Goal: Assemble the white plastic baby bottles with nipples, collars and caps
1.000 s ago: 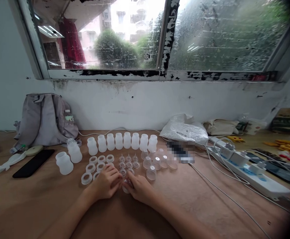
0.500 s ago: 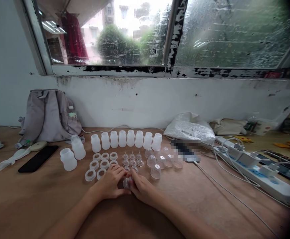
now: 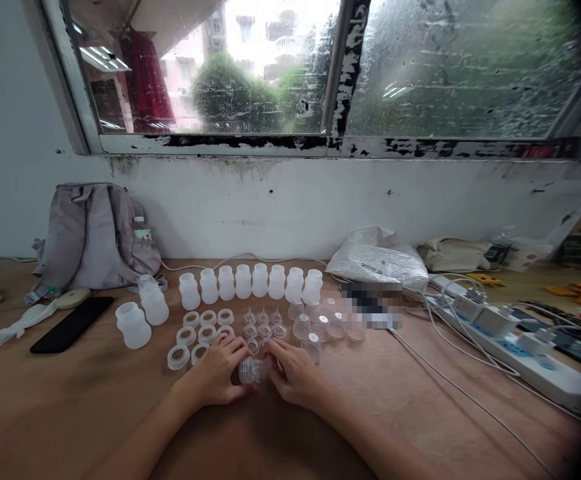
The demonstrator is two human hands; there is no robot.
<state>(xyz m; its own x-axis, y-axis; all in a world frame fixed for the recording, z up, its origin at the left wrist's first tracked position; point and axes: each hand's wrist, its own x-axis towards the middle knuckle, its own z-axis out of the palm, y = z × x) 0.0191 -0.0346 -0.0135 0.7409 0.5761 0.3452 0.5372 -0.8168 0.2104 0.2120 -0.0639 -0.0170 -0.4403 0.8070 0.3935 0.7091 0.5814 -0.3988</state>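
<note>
A small clear plastic teat piece (image 3: 252, 369) is being gripped between left hand (image 3: 216, 373) and right hand (image 3: 295, 373), fingers closed, above the brown bench (image 3: 70, 400).

A grey backpack (image 3: 95, 235) leans against the wall at the left, with a black phone (image 3: 71, 324) lying near it. A white power strip (image 3: 510, 340) and a plastic bag (image 3: 378, 261) sit at the right.
</note>
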